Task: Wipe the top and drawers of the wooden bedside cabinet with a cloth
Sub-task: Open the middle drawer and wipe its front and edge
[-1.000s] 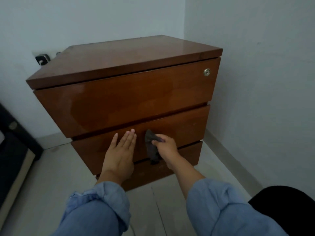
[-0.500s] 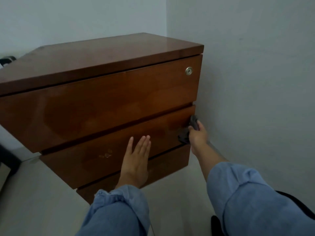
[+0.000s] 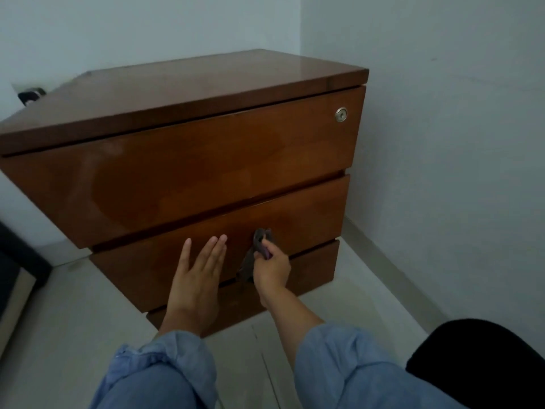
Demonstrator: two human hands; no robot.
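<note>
Two hands in view, both on the front of the middle drawer (image 3: 295, 214). Nearest the camera: two rolled-up blue denim sleeves (image 3: 165, 370), one per forearm, and one black rounded object (image 3: 483, 364) at the lower right edge, identity not resolvable. Pale floor (image 3: 59, 335) beneath.

Left hand (image 3: 197, 278): released, fingers straight and close together, palm laid flat on the middle drawer front, fingertips pointing up toward the gap under the top drawer. Holds nothing.

Right hand (image 3: 271, 270): fingers curled, grasping one dark grey cloth (image 3: 259, 246). The cloth is bunched against the middle drawer front just beside the left hand; a tail of it hangs down toward the gap above the bottom drawer (image 3: 312, 270).

One wooden bedside cabinet (image 3: 188, 172), reddish-brown, glossy. Drawers counted: three, stacked, all closed. The top drawer (image 3: 206, 169) is the tallest visible front and carries one round silver lock (image 3: 341, 114) at its upper right corner. No handles seen on any front. The cabinet top (image 3: 191, 87) is one flat slab overhanging the drawers.

Behind the cabinet's left rear corner: one small dark object (image 3: 31, 95) against the wall, too small to identify. One dark furniture edge (image 3: 14, 261) at the far left. Two pale walls (image 3: 442, 113) meet in a corner behind the cabinet; it stands near the right one.
</note>
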